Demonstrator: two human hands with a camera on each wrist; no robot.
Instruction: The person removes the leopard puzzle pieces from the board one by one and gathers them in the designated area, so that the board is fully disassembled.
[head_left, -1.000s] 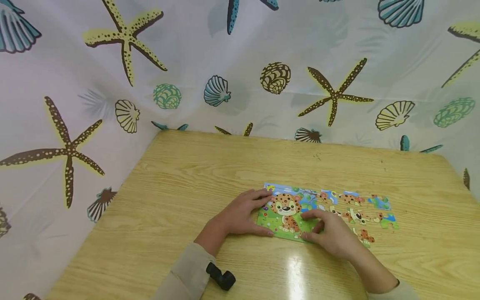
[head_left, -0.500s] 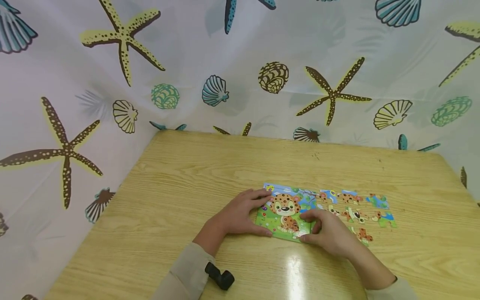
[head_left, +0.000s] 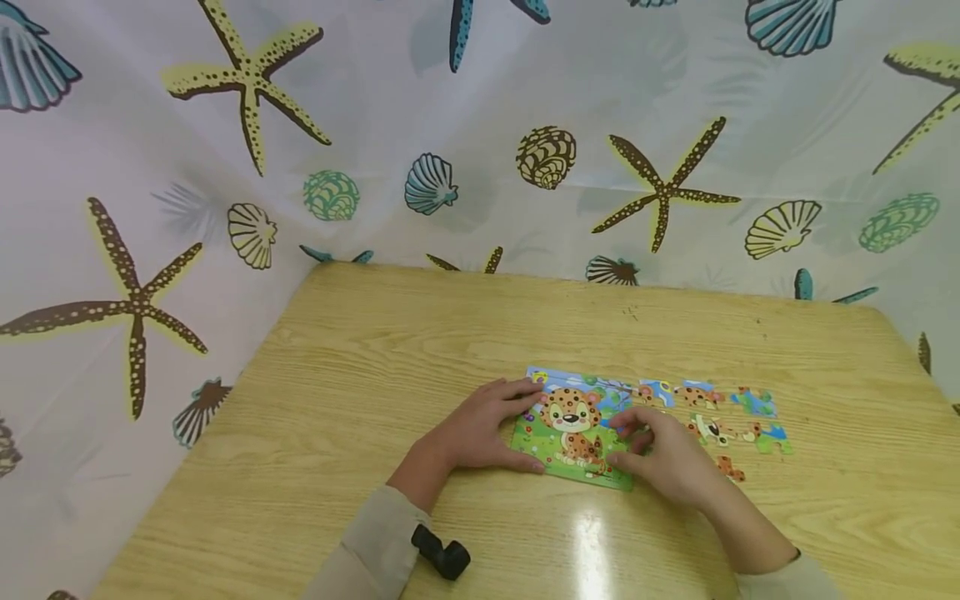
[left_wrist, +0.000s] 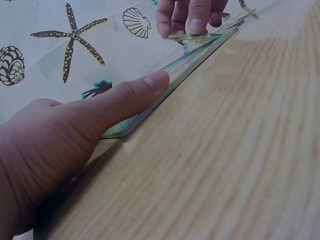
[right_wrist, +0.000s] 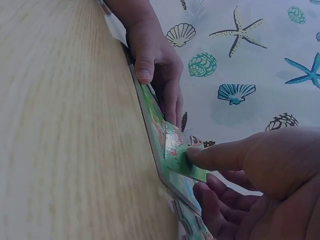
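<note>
A flat jigsaw puzzle board [head_left: 570,429] with a spotted leopard cub picture lies on the table. My left hand [head_left: 487,427] rests on its left side, the straight thumb [left_wrist: 125,97] along the near edge and the fingers over the upper left part. At the right side of the board, my right hand [head_left: 667,458] pinches a green puzzle piece [right_wrist: 175,152] between thumb and fingers. That piece is tilted above the board in the right wrist view; in the head view the fingers mostly hide it.
Right of the board lie several loose puzzle pieces, among them a blue and green piece [head_left: 756,402] and an orange piece [head_left: 729,469]. My right hand covers part of that group. A patterned cloth [head_left: 480,108] hangs behind the wooden table [head_left: 420,333].
My right hand has shifted slightly up and right from the board's lower right part, uncovering the lower right corner. My left hand has stayed in place.
</note>
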